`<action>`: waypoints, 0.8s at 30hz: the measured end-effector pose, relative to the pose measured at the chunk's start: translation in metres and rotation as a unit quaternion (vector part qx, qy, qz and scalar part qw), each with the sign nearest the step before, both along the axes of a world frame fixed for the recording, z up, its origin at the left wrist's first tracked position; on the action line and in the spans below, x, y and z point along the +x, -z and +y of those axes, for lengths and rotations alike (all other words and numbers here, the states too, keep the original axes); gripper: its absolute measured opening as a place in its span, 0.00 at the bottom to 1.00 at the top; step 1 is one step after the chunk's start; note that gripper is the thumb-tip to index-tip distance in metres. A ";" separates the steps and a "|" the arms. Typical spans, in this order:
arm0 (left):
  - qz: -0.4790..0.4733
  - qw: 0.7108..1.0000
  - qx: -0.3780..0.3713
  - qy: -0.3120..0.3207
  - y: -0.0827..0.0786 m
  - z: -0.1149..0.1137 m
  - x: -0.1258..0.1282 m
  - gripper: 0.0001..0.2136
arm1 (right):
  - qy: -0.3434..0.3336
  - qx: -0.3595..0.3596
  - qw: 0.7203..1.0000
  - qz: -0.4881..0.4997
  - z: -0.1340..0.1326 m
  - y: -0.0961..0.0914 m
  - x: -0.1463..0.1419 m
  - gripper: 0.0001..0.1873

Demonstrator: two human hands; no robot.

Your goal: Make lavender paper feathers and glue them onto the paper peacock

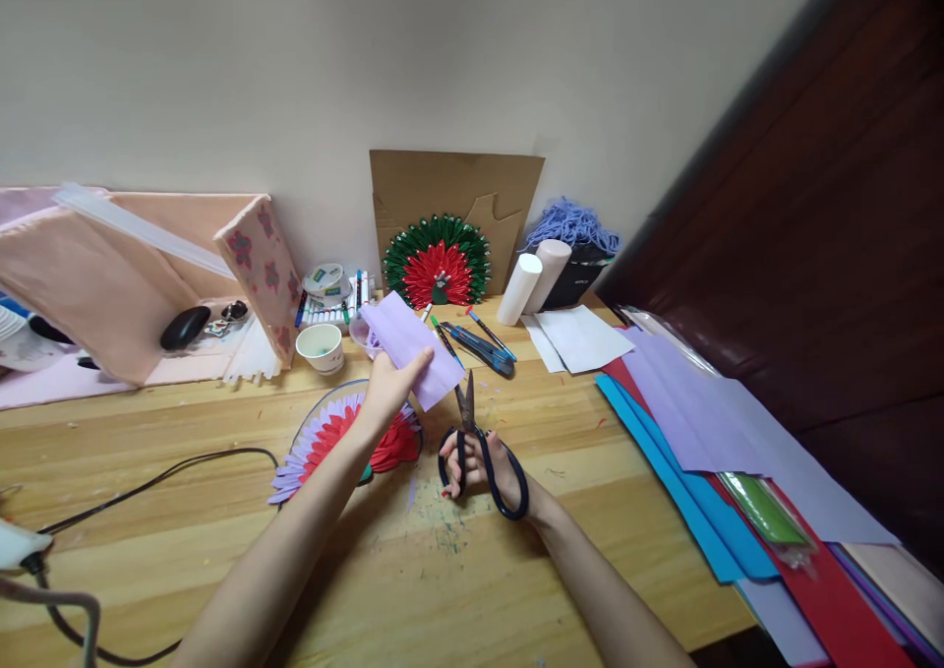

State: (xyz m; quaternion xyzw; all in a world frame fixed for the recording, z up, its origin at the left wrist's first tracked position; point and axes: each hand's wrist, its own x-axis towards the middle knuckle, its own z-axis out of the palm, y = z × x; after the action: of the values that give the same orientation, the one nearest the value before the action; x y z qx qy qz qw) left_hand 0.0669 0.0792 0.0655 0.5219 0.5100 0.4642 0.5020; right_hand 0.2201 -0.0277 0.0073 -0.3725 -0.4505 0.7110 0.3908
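Note:
Pinched in my left hand (394,383) is a folded piece of lilac paper (413,341), held up above the table. My right hand (483,466) grips black-handled scissors (466,407) by their loops, blades pointing up and slightly parted. The blade tips are close to the paper's lower right corner; whether they touch it I cannot tell. Under my left forearm lies a round fan-shaped craft (321,442) with lilac and red petals, partly hidden by the arm. A blue utility knife (479,350) rests just beyond the scissors.
A paper cup (321,348) stands left of my left hand. Behind are a red and green peacock craft (439,265) on cardboard (457,176), white rolls (520,291) and markers (339,304). Coloured sheets (685,491) lie along the right edge. A black cable (162,476) crosses the left side.

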 end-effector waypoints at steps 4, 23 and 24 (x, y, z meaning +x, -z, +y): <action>0.007 0.999 -0.004 0.041 0.004 -0.004 0.006 0.19 | 0.027 -0.012 1.000 -0.001 0.002 0.004 -0.002 0.42; -0.007 0.998 -0.032 0.045 0.003 -0.002 0.004 0.18 | 0.074 -0.031 0.997 0.017 0.005 0.018 -0.007 0.38; -0.008 0.998 -0.039 0.045 0.002 -0.001 0.002 0.18 | 0.072 -0.034 0.997 0.012 0.005 0.018 -0.007 0.38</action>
State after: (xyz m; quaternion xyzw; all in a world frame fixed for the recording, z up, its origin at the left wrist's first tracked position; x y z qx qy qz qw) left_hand 0.0687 0.0785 0.0632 0.5206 0.4996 0.4250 0.5465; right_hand 0.2129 -0.0226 -0.0102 -0.4084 -0.3931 0.7006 0.4334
